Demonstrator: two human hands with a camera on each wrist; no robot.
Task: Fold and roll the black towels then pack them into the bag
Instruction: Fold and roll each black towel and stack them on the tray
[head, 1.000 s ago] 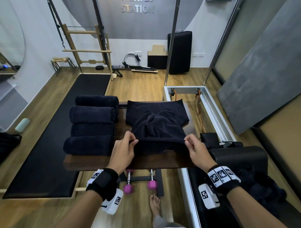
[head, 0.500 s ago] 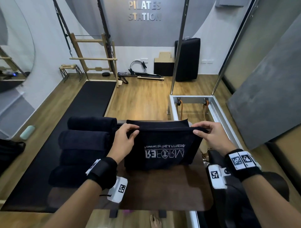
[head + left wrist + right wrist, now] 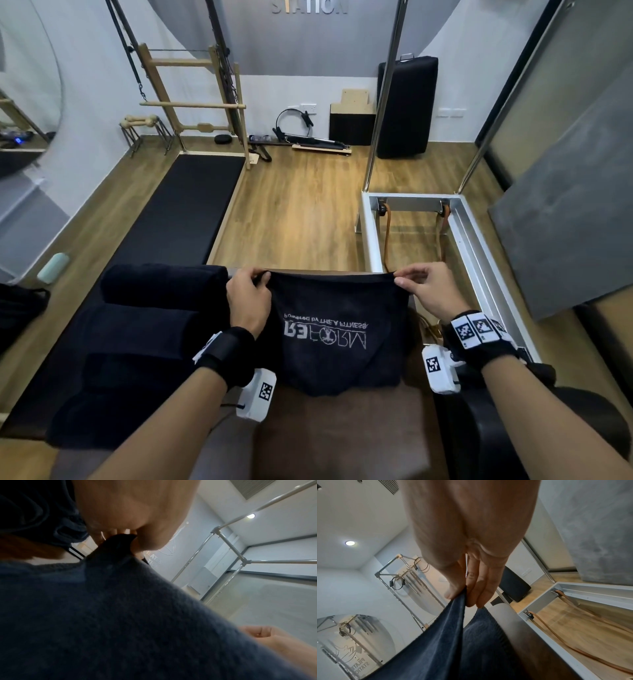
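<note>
A black towel with white mirrored lettering hangs spread in the air above the brown table. My left hand pinches its top left corner, and my right hand pinches the top right corner. The left wrist view shows the towel bunched between thumb and fingers of my left hand. In the right wrist view my right hand pinches a doubled towel edge. Several rolled black towels lie in a row left of it. No bag is clearly in view.
A black floor mat lies to the left. A silver reformer frame with tan straps runs on the right, with a black padded piece near my right forearm. A dark bundle sits at the far left edge.
Both hands took the near towel edge off the table and lifted it up and away from me, so the crumpled towel now hangs spread with its lettering showing.
</note>
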